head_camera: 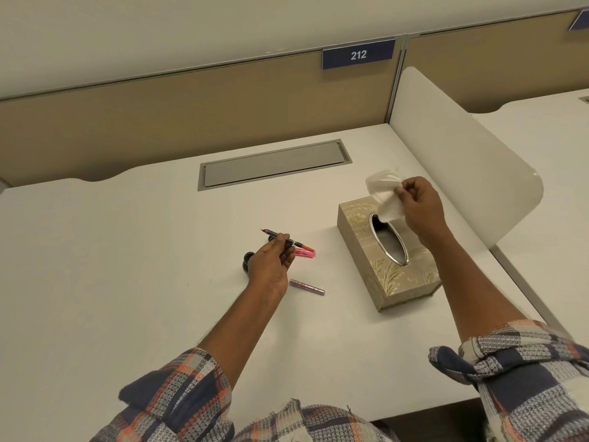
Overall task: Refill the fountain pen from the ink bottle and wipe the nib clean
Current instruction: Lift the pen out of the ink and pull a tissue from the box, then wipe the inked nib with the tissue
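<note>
My left hand [272, 261] holds the fountain pen [280, 239] above the desk, its nib pointing left and away and its red end to the right. A dark ink bottle [247, 261] stands just left of that hand, partly hidden by it. A pink pen part [305, 253] lies behind my fingers, and a mauve pen part [306, 286] lies on the desk to the right of my wrist. My right hand [419, 207] pinches a white tissue [384, 196] that rises from the slot of the gold patterned tissue box [387, 266].
The white desk [127, 266] has a grey cable flap [274, 165] at the back and a tan partition with a "212" label [358, 54]. A white divider panel [462, 173] stands close to the right of the tissue box.
</note>
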The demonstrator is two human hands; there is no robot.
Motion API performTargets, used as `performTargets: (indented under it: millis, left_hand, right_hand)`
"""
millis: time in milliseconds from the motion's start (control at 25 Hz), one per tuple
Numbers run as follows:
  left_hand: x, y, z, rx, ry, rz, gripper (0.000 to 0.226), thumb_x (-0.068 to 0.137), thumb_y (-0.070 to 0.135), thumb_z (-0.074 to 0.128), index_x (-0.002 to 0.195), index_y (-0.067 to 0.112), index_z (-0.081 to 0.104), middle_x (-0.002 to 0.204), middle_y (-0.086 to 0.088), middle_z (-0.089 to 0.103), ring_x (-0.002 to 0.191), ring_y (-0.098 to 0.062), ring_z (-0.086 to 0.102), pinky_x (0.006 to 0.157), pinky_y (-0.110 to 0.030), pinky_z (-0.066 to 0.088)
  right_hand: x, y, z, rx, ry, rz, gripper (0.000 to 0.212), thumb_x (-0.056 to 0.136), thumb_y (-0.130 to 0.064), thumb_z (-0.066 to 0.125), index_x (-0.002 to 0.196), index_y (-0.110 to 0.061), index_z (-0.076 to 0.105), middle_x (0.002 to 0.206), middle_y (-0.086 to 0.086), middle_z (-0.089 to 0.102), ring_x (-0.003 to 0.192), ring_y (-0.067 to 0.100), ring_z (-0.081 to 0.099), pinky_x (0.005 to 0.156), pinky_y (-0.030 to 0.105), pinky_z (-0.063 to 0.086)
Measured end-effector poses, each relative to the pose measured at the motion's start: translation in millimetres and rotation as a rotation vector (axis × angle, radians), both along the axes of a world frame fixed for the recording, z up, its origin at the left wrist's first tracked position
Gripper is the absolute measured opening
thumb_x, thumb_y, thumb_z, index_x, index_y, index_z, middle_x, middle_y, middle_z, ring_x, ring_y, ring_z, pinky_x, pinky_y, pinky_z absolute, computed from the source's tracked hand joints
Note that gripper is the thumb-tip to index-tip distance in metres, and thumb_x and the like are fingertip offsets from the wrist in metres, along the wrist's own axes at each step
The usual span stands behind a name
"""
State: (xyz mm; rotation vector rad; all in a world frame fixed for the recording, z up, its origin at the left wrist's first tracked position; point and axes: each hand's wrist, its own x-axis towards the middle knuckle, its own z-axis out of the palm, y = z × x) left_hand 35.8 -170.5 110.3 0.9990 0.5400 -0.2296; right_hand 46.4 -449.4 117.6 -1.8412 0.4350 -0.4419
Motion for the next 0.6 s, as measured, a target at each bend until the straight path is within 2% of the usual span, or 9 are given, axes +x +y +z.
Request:
performTargets:
  millis: [40,120,200,320,440,600]
  left_hand:
    - [0,0,0,0.008,-0.019,-0.017,0.016,0.089,0.010,0.059,0.094,-0.003,0.066,0.078,-0.008,0.062,0.068,-0.014,0.060,0.074,-0.023,0.052]
    - [-1,-1,1,0.036,-0.067,-0.069,0.021,0.091,0.009,0.057,0.101,-0.007,0.064,0.078,-0.008,0.062,0.070,-0.014,0.059,0.071,-0.021,0.052]
    - [-2,-1,3,0.071,-0.116,-0.121,0.021,0.092,0.008,0.054,0.101,-0.008,0.064,0.078,-0.008,0.060,0.071,-0.014,0.057,0.066,-0.018,0.052]
    - [-4,3,6,0.116,-0.175,-0.190,0.018,0.093,0.007,0.051,0.094,-0.003,0.066,0.078,-0.008,0.058,0.071,-0.016,0.056,0.063,-0.017,0.052]
    - [-8,6,7,0.144,-0.217,-0.246,0.019,0.094,0.007,0.049,0.090,0.001,0.066,0.078,-0.008,0.058,0.071,-0.016,0.055,0.064,-0.018,0.051]
    - [-11,11,10,0.155,-0.240,-0.266,0.019,0.094,0.008,0.049,0.090,0.003,0.068,0.077,-0.007,0.060,0.071,-0.016,0.055,0.069,-0.022,0.051]
  right_hand:
    - [2,8,5,-0.082,0.019,-0.014,0.003,0.095,-0.017,0.055,0.093,-0.016,0.056,0.074,-0.008,0.053,0.066,0.006,0.047,0.064,0.023,0.038]
    - [3,29,12,-0.201,0.032,-0.015,0.009,0.096,-0.017,0.054,0.100,-0.009,0.056,0.078,-0.004,0.056,0.066,0.007,0.050,0.058,0.015,0.038]
    - [1,49,12,-0.202,0.019,0.012,0.010,0.095,-0.013,0.055,0.102,-0.006,0.053,0.085,0.003,0.060,0.066,0.011,0.054,0.054,0.009,0.045]
    - [-4,73,6,-0.156,0.041,0.081,0.021,0.092,-0.007,0.057,0.110,-0.010,0.048,0.091,0.006,0.068,0.069,0.019,0.063,0.054,0.029,0.057]
    - [-7,94,-1,-0.091,0.054,0.111,0.032,0.087,-0.001,0.055,0.114,-0.017,0.048,0.078,0.000,0.068,0.062,0.016,0.066,0.052,0.030,0.057]
    - [-11,117,-8,0.091,0.078,0.100,0.027,0.085,0.003,0.050,0.105,-0.015,0.047,0.087,0.012,0.070,0.067,0.030,0.070,0.056,0.038,0.060]
